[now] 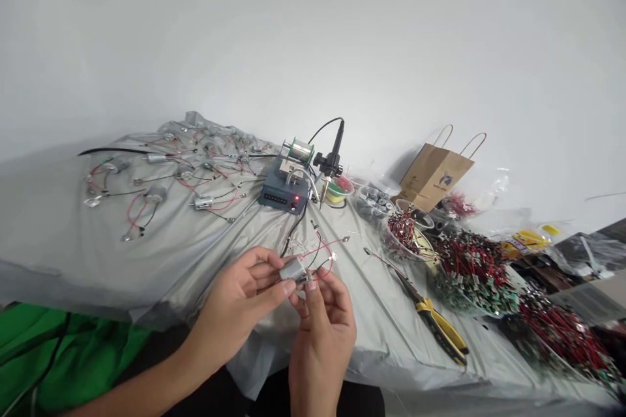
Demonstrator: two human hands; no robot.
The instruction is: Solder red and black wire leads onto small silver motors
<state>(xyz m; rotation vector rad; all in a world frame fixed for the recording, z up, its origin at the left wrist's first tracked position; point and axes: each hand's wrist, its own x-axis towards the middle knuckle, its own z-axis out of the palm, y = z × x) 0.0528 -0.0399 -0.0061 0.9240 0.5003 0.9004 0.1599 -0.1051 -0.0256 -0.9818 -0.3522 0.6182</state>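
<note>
Looking down from the head view, I have both hands close together over the near middle of the bench [73,234], which is draped in a grey sheet; my left hand [244,303] is closed around a small motor [292,269], with the fingers curled over its silver body; my right hand [325,332] pinches the right end of that same motor between thumb and forefinger, where the red and black leads [327,254] come out. The motor's long axis runs roughly left to right between the two hands, so it touches both; the left hand carries most of the body; the leads loop away toward the far right.

Straight beyond the hands stands the soldering station [283,194], a red lamp lit on its front, with the solder spool [299,151] on top and the soldering iron [336,146] upright just beside it; only a black cable and loose wire ends lie between. Wired motors [156,192] are spread far left; yellow-handled pliers [443,329], heaps of red-and-black parts [472,270] and a paper bag [433,176] sit to the right.
</note>
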